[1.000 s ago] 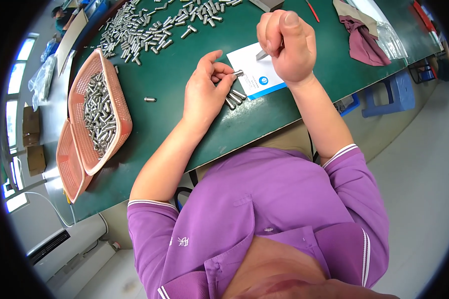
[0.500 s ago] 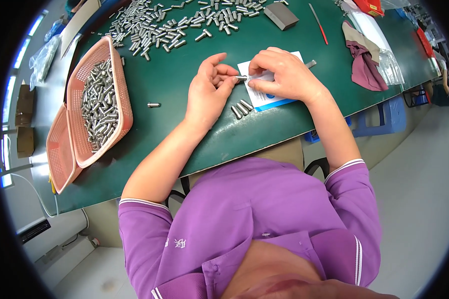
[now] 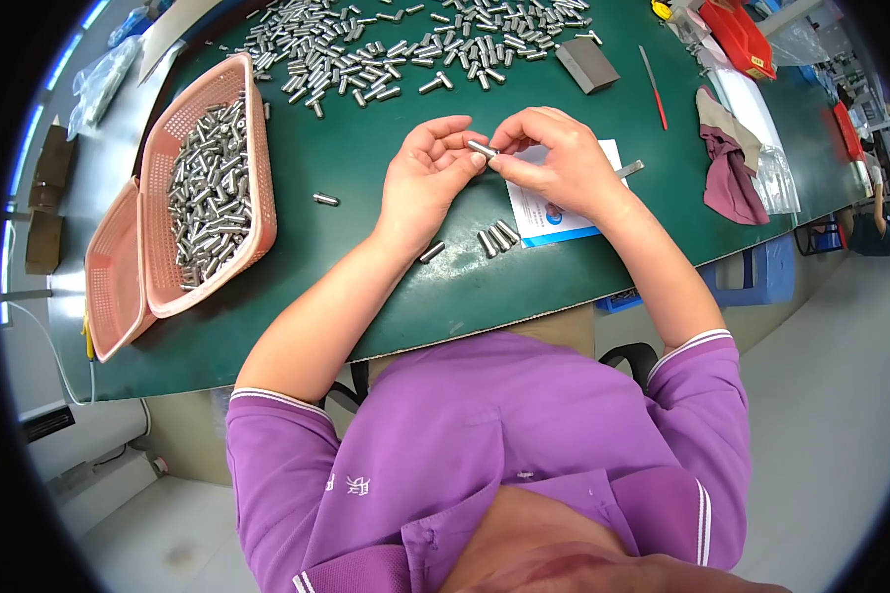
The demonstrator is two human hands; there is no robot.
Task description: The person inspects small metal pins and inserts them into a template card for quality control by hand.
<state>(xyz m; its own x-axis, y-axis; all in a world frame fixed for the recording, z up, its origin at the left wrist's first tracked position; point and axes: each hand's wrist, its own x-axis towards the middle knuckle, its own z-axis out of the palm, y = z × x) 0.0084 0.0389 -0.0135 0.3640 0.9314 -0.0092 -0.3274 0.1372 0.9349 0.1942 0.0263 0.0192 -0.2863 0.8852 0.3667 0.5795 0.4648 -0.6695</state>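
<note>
Between my two hands a small silver metal bolt (image 3: 481, 148) is held up above the green table. My right hand (image 3: 562, 163) pinches its right end with thumb and forefinger. The thumb of my left hand (image 3: 420, 183) touches the bolt near its other end, and the left fingers are curled. Beneath my right hand lies a white and blue printed sheet (image 3: 554, 227). Three loose bolts (image 3: 498, 238) lie side by side at its left corner. One more bolt (image 3: 431, 252) rests beside my left forearm, and a single bolt (image 3: 326, 199) lies farther left.
A pink plastic basket (image 3: 263, 188) full of bolts stands at the left. A wide heap of bolts (image 3: 366, 64) covers the far side. A grey block (image 3: 586, 65), a red-handled tool (image 3: 660, 107), a metal piece (image 3: 630, 169), a maroon cloth (image 3: 730, 178) and a red bin (image 3: 737, 40) lie rightward.
The bolt between my hands has turned from nearly level to a slant. A bolt beside my left forearm now shows. The whole view has shifted slightly.
</note>
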